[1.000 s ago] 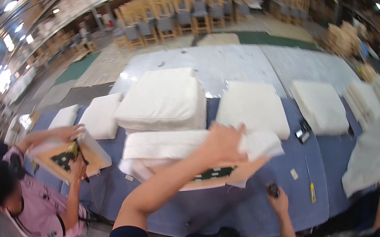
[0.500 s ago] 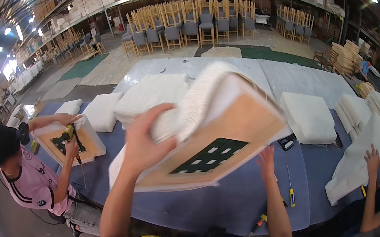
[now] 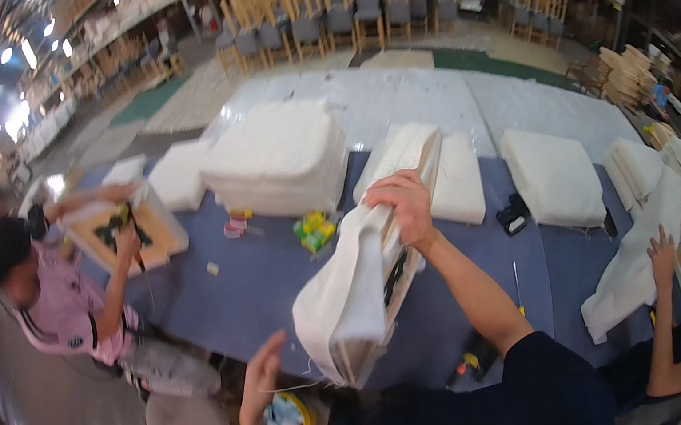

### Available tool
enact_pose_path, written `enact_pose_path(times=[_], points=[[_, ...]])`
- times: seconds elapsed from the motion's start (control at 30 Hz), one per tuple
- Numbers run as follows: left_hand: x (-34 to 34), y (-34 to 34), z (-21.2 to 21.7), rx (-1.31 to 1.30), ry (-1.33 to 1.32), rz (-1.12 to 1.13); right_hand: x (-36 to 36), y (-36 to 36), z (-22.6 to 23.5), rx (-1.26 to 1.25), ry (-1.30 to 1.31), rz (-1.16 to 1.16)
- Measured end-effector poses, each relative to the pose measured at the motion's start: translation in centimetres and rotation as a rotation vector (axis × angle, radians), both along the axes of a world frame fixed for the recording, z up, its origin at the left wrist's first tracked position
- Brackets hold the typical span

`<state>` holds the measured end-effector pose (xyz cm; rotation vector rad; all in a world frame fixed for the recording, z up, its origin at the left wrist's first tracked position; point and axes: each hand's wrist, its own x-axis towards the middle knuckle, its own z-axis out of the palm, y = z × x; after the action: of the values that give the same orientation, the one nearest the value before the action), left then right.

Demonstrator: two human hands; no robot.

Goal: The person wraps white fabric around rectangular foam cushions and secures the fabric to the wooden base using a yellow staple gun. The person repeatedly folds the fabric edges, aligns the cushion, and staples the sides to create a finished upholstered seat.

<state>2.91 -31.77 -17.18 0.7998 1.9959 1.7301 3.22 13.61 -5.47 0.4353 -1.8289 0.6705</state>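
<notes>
A seat cushion (image 3: pixel 340 289), white padding over a wooden base, stands on its edge at the front of the blue-grey table (image 3: pixel 249 309). My right hand (image 3: pixel 402 200) is closed over its upper edge, fingers on the padding. A loose flap of the white cover hangs down the near side, and part of a dark webbed patch shows on the wood. To the left of the cushion's lower end, my left hand (image 3: pixel 262 377) is apart from it, fingers stretched out and holding nothing. A loose thread trails from the cushion towards that hand.
Behind stand a stack of white cushions (image 3: pixel 271 147), a yellow-green packet (image 3: pixel 315 232) and pink-handled scissors (image 3: pixel 237 226). A power tool (image 3: pixel 472 362) lies near my right elbow. At left a co-worker (image 3: pixel 56 287) drills a cushion; another person's hand (image 3: pixel 661 253) is at right. A yellow bucket (image 3: pixel 307 418) sits below.
The cushion has swung from a raised tilt to standing on edge. My left hand has let go and dropped to the lower left; my right hand now grips the upper edge.
</notes>
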Motion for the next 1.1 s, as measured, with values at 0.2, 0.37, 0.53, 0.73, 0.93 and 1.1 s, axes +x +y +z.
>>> enact_pose_path(times=[0.2,0.37,0.53,0.73,0.93,1.1], points=[[1.4,5.0,3.4,0.309,-0.176,-0.151,2.5,-11.1,-2.0,0.185,-0.016,-0.018],[3.4,3.3,7.0,0.075,0.036,-0.152,9.4,-16.0,-3.9,-0.398,-0.245,-0.179],[9.0,7.3,9.3,-0.171,0.398,-0.146,17.4,-16.5,-2.5,-0.724,-0.590,0.135],[12.6,9.4,10.7,-0.080,0.390,-0.646,21.5,-13.1,-0.4,-0.716,-0.735,-0.094],[8.0,11.1,5.2,0.141,-0.019,-0.607,24.0,-12.8,0.9,-0.778,-0.885,-0.231],[5.0,20.1,7.1,0.317,0.001,-0.486,24.2,-14.4,-1.6,-1.028,-0.670,0.016]])
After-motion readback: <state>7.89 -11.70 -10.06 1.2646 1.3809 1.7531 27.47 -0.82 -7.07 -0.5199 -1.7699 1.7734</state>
